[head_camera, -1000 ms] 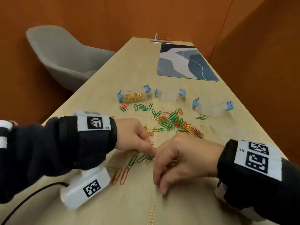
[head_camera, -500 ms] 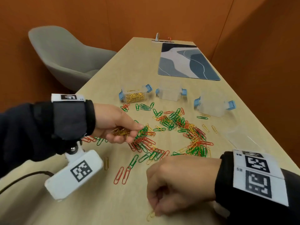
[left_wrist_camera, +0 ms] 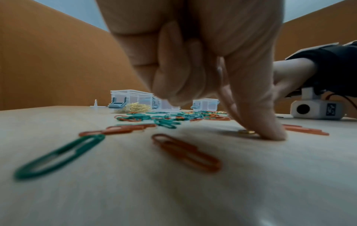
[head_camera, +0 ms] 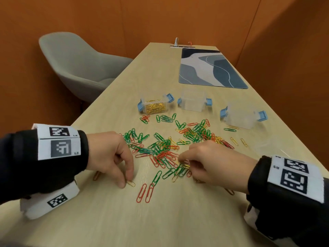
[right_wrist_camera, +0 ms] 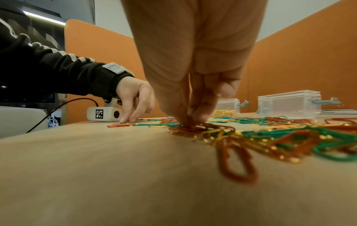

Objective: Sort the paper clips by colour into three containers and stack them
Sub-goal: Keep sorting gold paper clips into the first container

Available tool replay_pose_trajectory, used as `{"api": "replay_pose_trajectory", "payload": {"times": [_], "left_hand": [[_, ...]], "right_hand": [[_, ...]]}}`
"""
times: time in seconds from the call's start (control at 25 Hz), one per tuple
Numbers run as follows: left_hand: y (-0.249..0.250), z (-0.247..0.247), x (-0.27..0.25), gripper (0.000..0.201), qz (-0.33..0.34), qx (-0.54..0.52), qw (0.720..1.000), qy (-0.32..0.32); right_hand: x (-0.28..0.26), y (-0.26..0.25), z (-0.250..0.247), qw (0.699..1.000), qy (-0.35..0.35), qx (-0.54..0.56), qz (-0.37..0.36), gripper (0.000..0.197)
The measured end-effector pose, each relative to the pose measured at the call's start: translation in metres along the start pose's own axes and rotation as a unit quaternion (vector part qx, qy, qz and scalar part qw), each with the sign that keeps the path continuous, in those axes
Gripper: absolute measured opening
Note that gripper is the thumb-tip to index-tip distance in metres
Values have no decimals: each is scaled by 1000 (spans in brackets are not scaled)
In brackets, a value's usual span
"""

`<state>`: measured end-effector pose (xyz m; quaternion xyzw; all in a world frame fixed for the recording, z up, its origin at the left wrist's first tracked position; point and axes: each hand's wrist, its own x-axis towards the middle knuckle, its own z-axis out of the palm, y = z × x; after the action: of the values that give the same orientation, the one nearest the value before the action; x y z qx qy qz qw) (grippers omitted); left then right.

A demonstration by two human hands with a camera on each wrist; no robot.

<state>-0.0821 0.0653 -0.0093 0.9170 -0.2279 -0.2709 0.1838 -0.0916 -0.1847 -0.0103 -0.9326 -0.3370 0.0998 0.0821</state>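
While both of my wrists sit low over the table (head_camera: 110, 97), my left hand (head_camera: 108, 155) reaches down at the near left edge of the scatter. Its fingers are curled, and one fingertip (left_wrist_camera: 270, 131) presses on a gold paper clip (head_camera: 131, 183) that lies flat on the wood; the left wrist view shows the tip on the clip's end, the other fingers tucked up above it. Whether my thumb also nips the clip I cannot tell.

My right hand (head_camera: 213, 163) is bunched over the near right side of the mixed pile of paper clips (head_camera: 165, 148), its fingertips (right_wrist_camera: 185, 119) drawn close together and dipped into a knot of red and gold clips. It looks like a narrow pinch, but what it holds, if anything, is hidden by the fingers.

Red, green and gold clips spread loosely across the middle of the table between my hands and the boxes. Two red clips (head_camera: 145, 192) lie side by side just in front of me, a green clip (head_camera: 156, 177) just beyond them.

Beyond the pile stand three clear containers with blue latches: the left container (head_camera: 155, 106) holds gold clips, the middle container (head_camera: 193, 101) and the right container (head_camera: 243, 116) show nothing inside that I can make out. Farther off lie a patterned mat (head_camera: 210, 68) and, beside the table, a grey chair (head_camera: 78, 65).
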Motion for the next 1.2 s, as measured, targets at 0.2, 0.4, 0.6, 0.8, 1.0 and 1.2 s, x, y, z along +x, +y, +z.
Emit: {"api": "replay_pose_trajectory", "payload": {"times": [0.2,0.4,0.6,0.8,1.0,1.2], "left_hand": [[5,2,4,23,-7,44,999,6],[5,2,5,17,-17,51,998,43],[7,2,3,12,-18,62,996,64],[10,-1,8,24,-74,78,984,142],[20,2,20,17,-75,108,985,115],[23,3,19,13,-83,108,986,98]], "right_hand": [[0,-3,-9,999,31,27,-20,28],[3,-2,-4,1000,-4,-13,-26,29],[3,-2,-5,999,25,14,-24,27],[8,-3,-2,998,-20,29,-53,17],[17,-4,-1,998,-47,23,-39,11],[14,-4,0,996,-76,27,-41,7]]}}
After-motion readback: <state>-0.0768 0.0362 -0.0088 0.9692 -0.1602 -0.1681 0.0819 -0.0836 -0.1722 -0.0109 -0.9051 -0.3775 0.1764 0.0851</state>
